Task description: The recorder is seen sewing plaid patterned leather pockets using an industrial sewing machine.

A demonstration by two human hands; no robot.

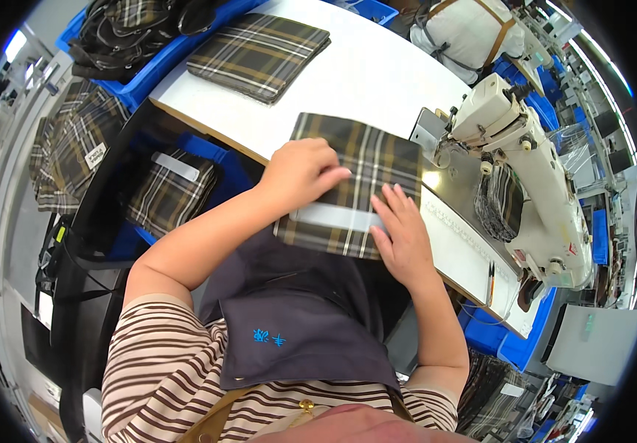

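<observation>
A dark plaid fabric panel (374,159) with a pale strip (337,218) across its near part lies in front of me, over the table's front edge and partly above my lap. My left hand (302,173) is on its left side, fingers curled in and thumb pointing right. It appears closed on the fabric, though the fingertips are partly hidden. Flat on the panel's right side rests my right hand (405,235), its fingers stretched out and slightly apart near the right end of the strip.
A stack of plaid panels (259,55) lies at the table's far left. On the right stands a white sewing machine (514,136), with bundled plaid pieces (507,203) beside it. Blue bins (138,88) flank the table. More strip-bearing plaid pieces (167,196) sit at lower left.
</observation>
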